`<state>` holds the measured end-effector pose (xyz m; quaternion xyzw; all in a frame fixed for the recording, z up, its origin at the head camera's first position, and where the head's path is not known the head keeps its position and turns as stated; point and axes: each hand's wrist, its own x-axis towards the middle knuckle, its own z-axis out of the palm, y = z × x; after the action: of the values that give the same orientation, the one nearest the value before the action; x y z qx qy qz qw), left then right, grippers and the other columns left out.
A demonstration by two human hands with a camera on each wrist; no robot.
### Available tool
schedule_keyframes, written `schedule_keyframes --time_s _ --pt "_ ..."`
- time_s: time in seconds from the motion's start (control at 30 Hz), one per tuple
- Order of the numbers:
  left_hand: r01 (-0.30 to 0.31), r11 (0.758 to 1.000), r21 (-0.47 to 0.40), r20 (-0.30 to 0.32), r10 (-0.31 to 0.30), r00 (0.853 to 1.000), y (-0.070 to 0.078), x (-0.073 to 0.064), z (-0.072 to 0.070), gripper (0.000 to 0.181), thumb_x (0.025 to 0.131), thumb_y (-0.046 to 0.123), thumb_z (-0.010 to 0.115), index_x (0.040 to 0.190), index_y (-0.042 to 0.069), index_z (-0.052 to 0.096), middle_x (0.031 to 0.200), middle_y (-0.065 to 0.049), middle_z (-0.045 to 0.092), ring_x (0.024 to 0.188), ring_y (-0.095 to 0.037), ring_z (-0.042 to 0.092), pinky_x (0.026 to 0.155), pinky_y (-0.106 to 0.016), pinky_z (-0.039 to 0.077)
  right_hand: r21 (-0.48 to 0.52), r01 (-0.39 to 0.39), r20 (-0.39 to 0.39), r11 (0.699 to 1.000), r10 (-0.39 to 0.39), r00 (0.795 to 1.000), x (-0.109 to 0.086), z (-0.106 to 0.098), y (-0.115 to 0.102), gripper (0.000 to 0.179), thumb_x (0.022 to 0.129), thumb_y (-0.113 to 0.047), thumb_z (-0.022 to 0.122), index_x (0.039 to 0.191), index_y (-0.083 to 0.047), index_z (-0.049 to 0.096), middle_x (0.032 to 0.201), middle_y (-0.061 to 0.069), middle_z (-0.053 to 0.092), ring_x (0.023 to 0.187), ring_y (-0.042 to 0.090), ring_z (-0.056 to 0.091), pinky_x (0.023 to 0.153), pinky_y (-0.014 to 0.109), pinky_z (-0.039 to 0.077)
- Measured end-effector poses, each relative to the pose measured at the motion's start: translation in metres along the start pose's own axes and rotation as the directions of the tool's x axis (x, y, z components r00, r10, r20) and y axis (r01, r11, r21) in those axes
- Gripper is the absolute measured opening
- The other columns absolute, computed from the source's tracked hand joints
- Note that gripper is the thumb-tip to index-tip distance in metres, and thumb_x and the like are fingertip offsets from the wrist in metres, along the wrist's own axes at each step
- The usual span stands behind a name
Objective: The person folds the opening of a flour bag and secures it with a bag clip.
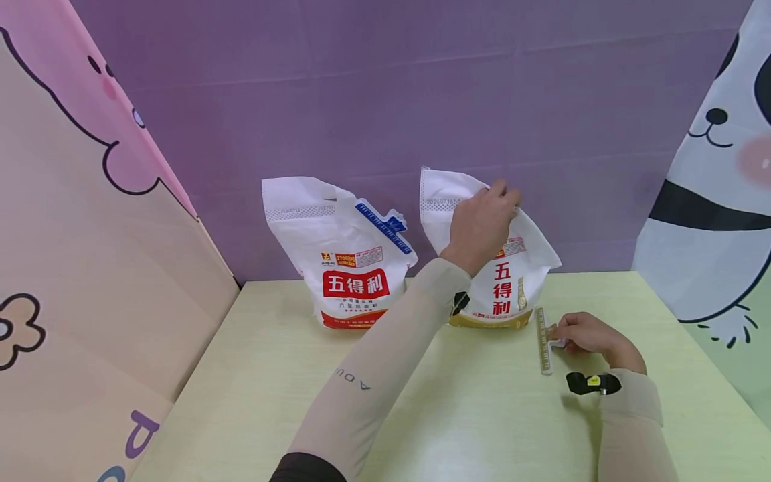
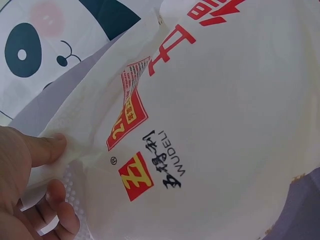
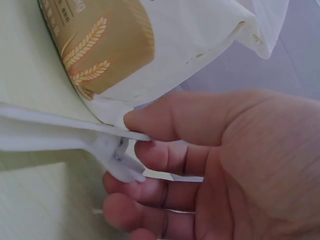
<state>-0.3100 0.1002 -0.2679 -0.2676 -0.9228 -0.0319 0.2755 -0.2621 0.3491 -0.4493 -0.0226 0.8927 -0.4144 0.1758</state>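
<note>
My left hand (image 1: 482,224) grips the upper right edge of a white flour bag (image 1: 545,251) with red lettering and a gold base. In the left wrist view, the thumb of this left hand (image 2: 27,175) presses the bag's folded top (image 2: 65,125) against the fingers. Low at the right, my right hand (image 1: 590,335) pinches a long bag clip (image 1: 544,345) by its handle, close beside the bag's bottom corner. The right wrist view has the white clip (image 3: 55,132) between thumb and fingers, its two arms spread apart at the handle end.
To the left stands a second white flour bag (image 1: 355,294) with a red label, its top corner closed by a blue clip (image 1: 385,226). Both bags are on a pale wooden table (image 1: 470,415). Behind hangs a purple cloth (image 1: 361,107); a panda-printed panel (image 1: 711,254) borders the right side.
</note>
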Motion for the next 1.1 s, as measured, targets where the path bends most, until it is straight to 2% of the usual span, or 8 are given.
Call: schedule_keyframes --time_s 0.13,0.5,0.7,0.9,1.0,1.1 --pt "-0.006 1.0 -0.001 0.007 0.006 1.0 0.0 -0.001 0.0 0.023 0.105 0.031 0.058 0.125 0.027 0.068 0.115 0.007 0.065 0.096 -0.01 0.065 0.07 -0.025 0.057 0.003 -0.009 -0.033 1.0 0.009 0.999 -0.002 -0.003 0.0 0.02 0.099 -0.02 0.061 0.099 0.0 0.055 0.077 0.0 0.056 0.069 0.014 0.055 0.061 0.028 0.047" --pt "-0.008 1.0 0.001 0.011 0.008 1.0 0.001 -0.002 -0.002 0.024 0.105 0.03 0.058 0.127 0.027 0.067 0.116 0.007 0.065 0.097 -0.01 0.065 0.07 -0.024 0.057 0.036 -0.02 -0.135 0.999 0.025 0.99 -0.012 -0.016 -0.004 0.055 0.103 -0.027 0.058 0.132 0.015 0.037 0.092 0.011 0.063 0.076 0.017 0.063 0.07 0.03 0.056" --pt "-0.007 1.0 0.005 0.006 0.007 1.0 0.0 -0.001 -0.002 0.024 0.104 0.029 0.058 0.127 0.028 0.067 0.115 0.008 0.065 0.096 -0.01 0.065 0.07 -0.024 0.056 0.047 0.034 -0.22 0.998 -0.023 0.975 -0.015 -0.022 -0.004 0.056 0.106 -0.026 0.051 0.137 0.019 0.037 0.103 0.016 0.065 0.078 0.012 0.064 0.07 0.024 0.057" --pt "-0.01 1.0 0.0 0.007 0.01 1.0 0.0 -0.001 -0.001 0.025 0.104 0.029 0.059 0.127 0.027 0.067 0.115 0.008 0.066 0.095 -0.009 0.065 0.071 -0.023 0.056 0.116 0.128 -0.351 0.985 -0.08 0.933 -0.017 -0.022 -0.004 0.049 0.107 -0.019 0.049 0.137 0.019 0.039 0.097 0.005 0.063 0.075 -0.001 0.063 0.069 0.021 0.058" --pt "-0.008 1.0 -0.002 0.01 0.008 1.0 0.0 -0.001 -0.001 0.025 0.104 0.029 0.059 0.128 0.028 0.067 0.115 0.008 0.066 0.096 -0.009 0.065 0.072 -0.023 0.057 0.152 0.165 -0.429 0.975 -0.085 0.899 -0.018 -0.022 -0.007 0.049 0.107 -0.017 0.049 0.141 0.017 0.038 0.093 -0.003 0.058 0.075 -0.006 0.063 0.069 0.019 0.059" --pt "-0.004 1.0 -0.005 0.014 0.004 1.0 0.001 0.0 -0.001 0.026 0.104 0.029 0.059 0.128 0.028 0.067 0.115 0.008 0.066 0.096 -0.009 0.064 0.072 -0.023 0.057 0.19 0.194 -0.519 0.962 -0.069 0.852 -0.019 -0.021 -0.012 0.05 0.107 -0.018 0.051 0.144 0.014 0.039 0.092 -0.009 0.057 0.075 -0.009 0.063 0.068 0.017 0.058"
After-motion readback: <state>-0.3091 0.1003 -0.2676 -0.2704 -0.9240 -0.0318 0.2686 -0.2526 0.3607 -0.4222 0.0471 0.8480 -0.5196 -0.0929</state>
